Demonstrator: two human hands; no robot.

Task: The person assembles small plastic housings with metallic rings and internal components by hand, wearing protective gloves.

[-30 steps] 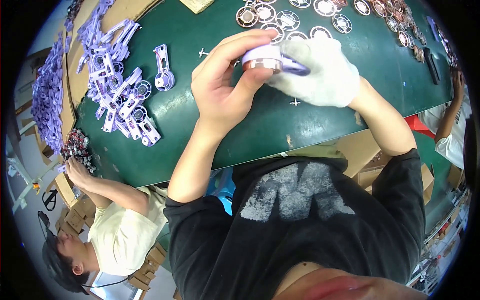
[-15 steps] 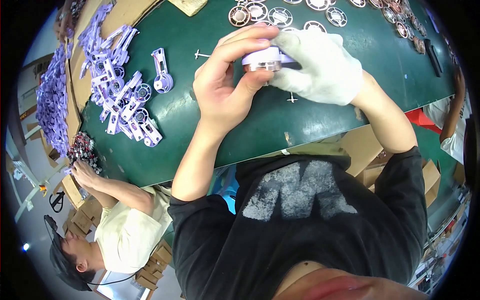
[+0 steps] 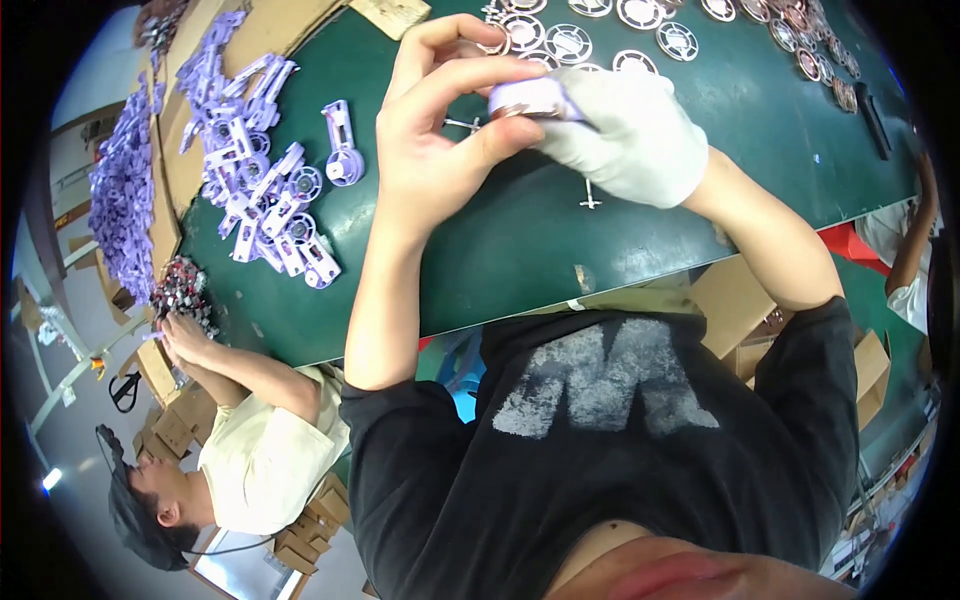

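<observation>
In front of me, over the table, both hands are at a purple round housing [image 3: 527,98] with a shiny coppery rim underneath. My left hand [image 3: 430,135], bare, has it between thumb and index finger, while the other fingers are curved and raised. My right hand [image 3: 632,135], in a pale glove, is closed around its right side and hides that part. Small metal cross-shaped pieces lie near the hands, one cross-shaped piece [image 3: 590,196] just below the glove. A single purple part with a long frame and round end [image 3: 343,150] lies left of my left hand.
A pile of purple framed parts [image 3: 265,200] covers the table's left. Spoked metal discs [image 3: 678,41] are spread along the back. A black bar [image 3: 872,120] lies at the right. On the left, a co-worker [image 3: 255,440] handles a heap of small wired pieces [image 3: 182,290].
My left hand's upper fingers have lifted and spread away from the housing. The housing has tilted, and the gloved hand has shifted slightly left. The view has also moved a little.
</observation>
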